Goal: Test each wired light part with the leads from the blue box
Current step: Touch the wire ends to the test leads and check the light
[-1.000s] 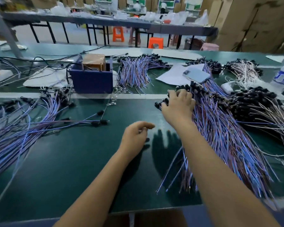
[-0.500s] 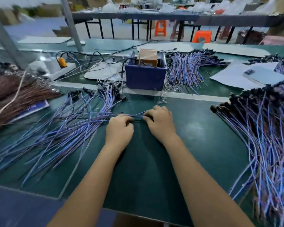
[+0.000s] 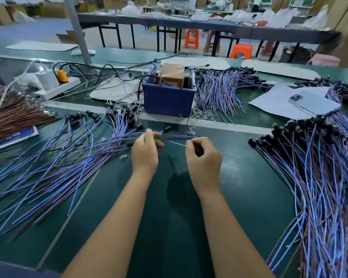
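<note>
The blue box (image 3: 168, 101) with a brown transformer in it stands at the middle back of the green table (image 3: 169, 227). My left hand (image 3: 145, 153) pinches thin blue and dark wires (image 3: 175, 137) that run across to my right hand (image 3: 204, 157), which curls round dark light-part heads and the wire ends. Both hands are just in front of the box. A spread pile of wired light parts (image 3: 54, 163) lies to the left. A larger heap of wired parts (image 3: 319, 177) lies at the right.
Another wire bundle (image 3: 221, 91) lies right of the box. A phone (image 3: 314, 104) rests on white paper at the back right. A white power strip (image 3: 56, 86) with an orange plug sits back left, and brown wires (image 3: 14, 115) lie at the far left.
My right hand left the right heap and joined the left hand before the box. Both hands have since lifted and drawn apart, stretching wires between them.
</note>
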Demonstrator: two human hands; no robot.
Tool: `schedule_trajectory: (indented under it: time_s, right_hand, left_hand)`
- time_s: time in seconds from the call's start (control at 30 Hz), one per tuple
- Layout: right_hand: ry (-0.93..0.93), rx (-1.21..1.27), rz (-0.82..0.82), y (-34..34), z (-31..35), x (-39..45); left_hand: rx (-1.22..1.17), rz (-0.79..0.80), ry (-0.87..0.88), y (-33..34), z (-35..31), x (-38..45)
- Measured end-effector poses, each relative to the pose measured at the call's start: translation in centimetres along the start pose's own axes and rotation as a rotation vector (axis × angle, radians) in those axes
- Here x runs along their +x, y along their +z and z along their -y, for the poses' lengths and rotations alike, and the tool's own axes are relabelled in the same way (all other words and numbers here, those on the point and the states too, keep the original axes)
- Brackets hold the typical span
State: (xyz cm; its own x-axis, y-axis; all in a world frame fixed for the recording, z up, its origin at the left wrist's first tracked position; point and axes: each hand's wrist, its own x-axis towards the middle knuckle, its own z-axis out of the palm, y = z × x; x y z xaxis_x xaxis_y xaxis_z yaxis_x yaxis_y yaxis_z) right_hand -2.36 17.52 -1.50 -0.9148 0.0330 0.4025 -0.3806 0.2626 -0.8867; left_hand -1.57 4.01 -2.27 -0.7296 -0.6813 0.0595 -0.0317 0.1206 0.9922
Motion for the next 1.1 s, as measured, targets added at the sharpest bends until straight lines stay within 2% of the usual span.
schedule_trajectory:
  time_s: [0.07,0.13,0.23,0.33,0.4,0.5,0.7,0.77,0.83,0.9,1.0,1.03,1.1]
  right_hand:
    - [-0.059,0.002,0.128,0.3,0.2,-0.5]
    - [-0.1,-0.045,0.28,0.4,0.4,-1.2]
    - [-0.186,-0.161,0.449,-0.1,0.4,-2.2]
    - [-0.169,-0.182,0.558,-1.7,0.2,-2.4]
    - [-0.12,-0.213,0.485,-3.5,-0.6,-1.5]
    - [0.04,-0.289,0.214,-7.6,-2.6,0.9]
    - [0.375,-0.49,-0.204,-16.8,-5.9,3.3]
    - [0.436,-0.581,-0.281,-16.7,-5.7,3.5]
    - [0.405,-0.7,-0.275,-14.3,-4.6,3.4]
    - [0.282,-0.632,-0.149,-10.5,-3.0,3.0]
    - [0.109,-0.367,0.269,-3.6,-0.6,1.8]
    - [0.119,-0.261,0.379,-1.6,0.2,1.5]
    - [0.245,-0.012,0.495,1.5,1.5,1.4]
  left_hand:
    - [-0.158,-0.033,-0.014,0.0,0.1,0.7]
    - [-0.191,-0.053,-0.023,-0.2,0.1,1.3]
    - [-0.053,-0.025,0.045,-0.5,0.8,1.4]
    - [0.118,0.028,0.108,-0.7,1.0,1.3]
    - [0.181,0.045,0.114,-0.7,0.8,1.2]
    - [0.249,0.032,0.091,-0.7,0.5,0.7]
    - [0.074,0.056,0.229,-0.5,-0.6,-0.5]
    - [0.002,0.096,0.23,0.0,-0.9,-0.8]
    - [-0.103,0.112,0.173,0.6,-1.0,-1.1]
    - [-0.262,0.094,0.103,0.7,-1.2,-1.4]
    - [-0.562,0.122,0.003,0.0,-1.4,-1.4]
    - [-0.641,0.151,-0.025,-0.3,-1.4,-1.3]
    - [-0.753,0.198,-0.091,-0.7,-1.3,-1.3]
